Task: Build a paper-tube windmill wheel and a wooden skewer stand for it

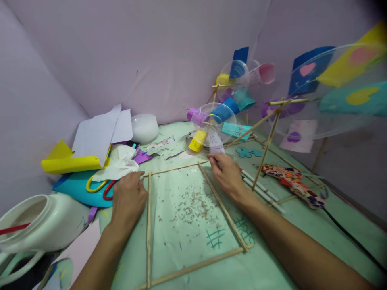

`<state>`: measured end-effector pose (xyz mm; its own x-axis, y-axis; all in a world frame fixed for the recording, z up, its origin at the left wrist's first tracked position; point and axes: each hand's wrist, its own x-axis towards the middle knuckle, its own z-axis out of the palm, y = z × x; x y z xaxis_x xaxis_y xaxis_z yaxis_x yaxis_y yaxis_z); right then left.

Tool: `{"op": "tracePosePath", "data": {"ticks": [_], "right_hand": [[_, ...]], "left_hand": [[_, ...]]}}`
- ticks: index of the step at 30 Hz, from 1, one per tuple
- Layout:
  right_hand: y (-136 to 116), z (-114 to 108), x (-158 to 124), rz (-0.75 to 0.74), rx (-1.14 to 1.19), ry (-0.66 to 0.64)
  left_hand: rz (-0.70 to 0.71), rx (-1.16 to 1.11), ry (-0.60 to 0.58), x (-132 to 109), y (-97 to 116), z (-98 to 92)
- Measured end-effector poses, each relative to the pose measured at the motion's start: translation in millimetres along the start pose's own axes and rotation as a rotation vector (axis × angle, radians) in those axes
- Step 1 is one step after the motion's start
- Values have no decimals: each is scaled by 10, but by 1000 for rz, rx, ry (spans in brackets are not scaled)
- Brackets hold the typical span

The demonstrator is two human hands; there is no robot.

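While the left hand (129, 195) sits at the 11 o'clock corner of the wooden stick frame (196, 266) and the right hand (226, 173) at the 1, fingers curled by the ends of the far stick (175, 168), I can't tell if either one's pinching it. Frame's flat on the green bench (166, 249), around 6 o'clock in view. Readable stuff: a green # mark (215, 238) inside it at 5, plus a green scrawl (244, 231) outside at 4, mostly too blurry. White paper blade (215, 141) just past the right hand, toward 12, has what looks like a W.
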<state>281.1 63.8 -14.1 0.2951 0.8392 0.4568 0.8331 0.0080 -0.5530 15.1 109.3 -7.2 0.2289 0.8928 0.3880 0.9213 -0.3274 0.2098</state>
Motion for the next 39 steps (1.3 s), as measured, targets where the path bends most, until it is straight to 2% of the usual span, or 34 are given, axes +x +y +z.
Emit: {"op": "tracePosePath", "data": {"ticks": [4,10,14,18,23,26,30,34,37,39], "right_hand": [[-1,-154,40,-18,52,163],[8,-187,43,-19,50,153],[24,-196,54,-42,46,166],[28,-299,97,-18,70,200],[-30,-384,120,32,107,183],[-66,-345,105,24,134,75],[-86,-324,85,-2,62,-208],[-120,-482,85,24,-87,-470],[-171,-629,85,84,-213,-747],[-202,-677,80,103,-249,-908]], "left_hand": [[-58,-10,129,13,-37,-74],[-110,-39,177,29,-83,-148],[-106,-36,174,33,-111,-130],[-95,-17,146,29,-85,-141],[-100,62,53,30,-5,-193],[-109,82,13,26,33,-212],[-133,102,-56,15,63,-253],[-204,124,-175,30,112,-340],[-287,130,-300,62,167,-400],[-302,130,-340,77,197,-418]]}}
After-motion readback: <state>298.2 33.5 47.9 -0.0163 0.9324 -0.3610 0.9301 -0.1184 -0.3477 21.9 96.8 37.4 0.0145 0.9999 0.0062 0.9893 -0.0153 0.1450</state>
